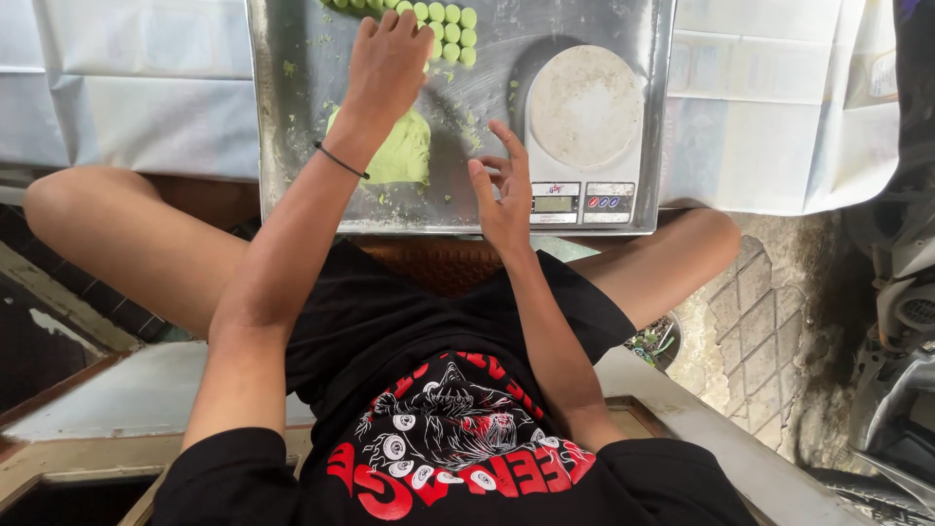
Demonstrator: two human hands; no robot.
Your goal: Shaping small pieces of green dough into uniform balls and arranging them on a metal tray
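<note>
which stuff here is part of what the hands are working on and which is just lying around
In use:
left hand by the row of small round green dough balls
flat lump of green dough
shiny metal tray
right hand, fingers spread, beside the white digital kitchen scale

Lying about:
white sheets under the tray
grey motorbike part

A metal tray [292, 146] carries everything here, and it rests on sheets of pale paper [136, 88] spread over the floor, which reach out past both of its sides. On the tray's right part stands a small kitchen scale [584, 136] with a round, flour-dusted platter and a little display at its near edge. A flattened lump of green dough [404, 156] lies near the tray's middle, towards the near rim. Along the far edge sit small round green dough pieces [450, 34] in tight rows, touching one another. Green crumbs are scattered across the bare metal between them.
</note>
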